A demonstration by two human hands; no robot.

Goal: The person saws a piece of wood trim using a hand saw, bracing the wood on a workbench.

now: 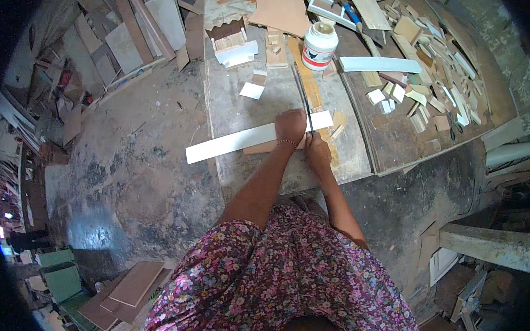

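A long white strip lies across the worktable, its left end sticking out past the table's edge. My left hand is closed over the strip, pressing it down near its right end. Just to the right, my right hand grips the near end of a long, thin, dark saw. The saw lies across the strip close beside my left hand and points away from me. Its handle is mostly hidden in my fingers. Under the strip sits a flat brown board, partly covered by my left forearm.
Beyond the saw stands an open white tub with a red band. A hammer, another white strip, scissors and many wood offcuts cover the right board. Small blocks sit at back left. Boards lie on the floor.
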